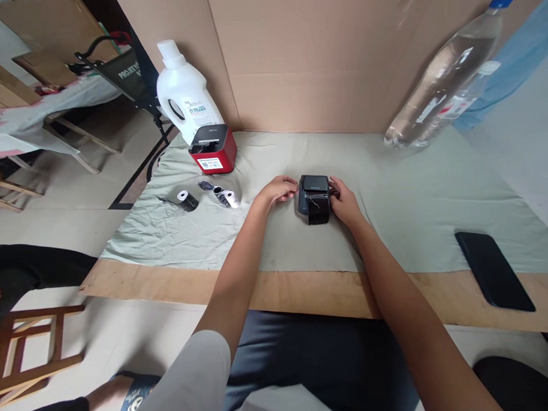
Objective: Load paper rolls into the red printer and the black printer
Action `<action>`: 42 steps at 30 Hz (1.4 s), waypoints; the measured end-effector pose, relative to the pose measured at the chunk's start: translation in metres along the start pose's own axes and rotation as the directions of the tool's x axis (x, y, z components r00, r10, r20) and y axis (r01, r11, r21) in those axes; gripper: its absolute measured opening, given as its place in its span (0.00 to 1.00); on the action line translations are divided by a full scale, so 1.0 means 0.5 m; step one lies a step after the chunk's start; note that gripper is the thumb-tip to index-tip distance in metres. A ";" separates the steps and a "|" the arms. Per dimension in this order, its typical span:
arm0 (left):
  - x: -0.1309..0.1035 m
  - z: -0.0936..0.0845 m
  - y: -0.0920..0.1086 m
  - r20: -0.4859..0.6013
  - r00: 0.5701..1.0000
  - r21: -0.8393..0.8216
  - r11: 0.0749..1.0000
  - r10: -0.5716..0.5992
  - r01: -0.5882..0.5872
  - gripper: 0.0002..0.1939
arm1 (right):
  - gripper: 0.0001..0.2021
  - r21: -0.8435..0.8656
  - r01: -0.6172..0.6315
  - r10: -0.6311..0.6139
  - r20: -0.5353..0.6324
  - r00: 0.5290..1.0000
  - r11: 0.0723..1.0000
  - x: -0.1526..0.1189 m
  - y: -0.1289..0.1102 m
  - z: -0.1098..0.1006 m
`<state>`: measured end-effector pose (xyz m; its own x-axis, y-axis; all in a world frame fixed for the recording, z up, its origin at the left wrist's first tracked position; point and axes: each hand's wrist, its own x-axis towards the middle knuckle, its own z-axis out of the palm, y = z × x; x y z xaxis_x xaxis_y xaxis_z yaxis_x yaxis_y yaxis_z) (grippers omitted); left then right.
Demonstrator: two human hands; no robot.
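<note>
Both grips on black printer point(313, 198), mid-counter point(298, 290) on the cloth point(264, 241): my left hand point(279, 190) curled at its left side, right hand point(343, 202) pressed to its right. Phone point(494, 270) near right edge. Farther left, paper rolls point(211, 196); behind them, red printer point(213, 148), white jug point(185, 97).

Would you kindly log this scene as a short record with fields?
Left hand: touching the left side of the black printer
Right hand: on the printer's right side
Surface: green cloth over a wooden table
Left of printer: two paper rolls, red printer, white jug
Right: clear bottle, black phone
Behind: cardboard wall
</note>
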<state>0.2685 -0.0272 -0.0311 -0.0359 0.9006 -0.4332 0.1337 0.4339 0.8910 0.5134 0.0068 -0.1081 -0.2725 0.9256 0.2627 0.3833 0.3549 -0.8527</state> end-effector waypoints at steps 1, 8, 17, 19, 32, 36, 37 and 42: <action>-0.002 0.001 0.003 -0.002 1.000 0.013 1.000 0.001 -0.001 0.18 | 0.36 -0.005 0.000 0.000 0.002 1.000 1.000 0.000 0.000 0.000; -0.004 0.006 0.013 -0.012 1.000 0.085 0.996 -0.019 0.020 0.20 | 0.35 -0.062 0.030 -0.029 0.014 0.999 0.998 0.000 -0.002 0.001; -0.002 0.019 0.018 -0.065 0.998 0.133 0.991 0.008 0.000 0.19 | 0.37 -0.090 0.023 -0.021 0.021 1.000 0.996 0.001 0.004 0.000; -0.004 0.012 0.024 -0.050 0.998 0.178 0.984 0.029 -0.019 0.17 | 0.36 -0.091 0.024 -0.022 0.027 0.999 0.996 0.001 0.004 0.000; -0.052 -0.016 0.064 0.113 0.979 0.297 0.935 0.169 -0.196 0.15 | 0.39 -0.120 0.015 -0.011 0.036 0.999 0.993 -0.001 -0.003 -0.002; -0.040 -0.025 0.057 0.130 0.979 0.254 0.950 0.155 -0.184 0.18 | 0.40 -0.136 0.018 -0.013 0.042 0.999 0.991 -0.002 -0.006 -0.004; -0.038 -0.027 0.055 0.133 0.978 0.246 0.950 0.162 -0.191 0.19 | 0.40 -0.139 0.024 -0.018 0.044 0.999 0.990 -0.002 -0.006 -0.005; -0.030 -0.033 0.049 0.136 0.975 0.227 0.952 0.177 -0.205 0.22 | 0.40 -0.157 0.037 -0.027 0.064 0.998 0.987 -0.004 -0.014 -0.007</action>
<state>0.2558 -0.0299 -0.0005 0.1233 0.9511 -0.2831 0.3599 0.2230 0.9060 0.5143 0.0029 -0.1011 -0.3385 0.9052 0.2568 0.5071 0.4054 -0.7606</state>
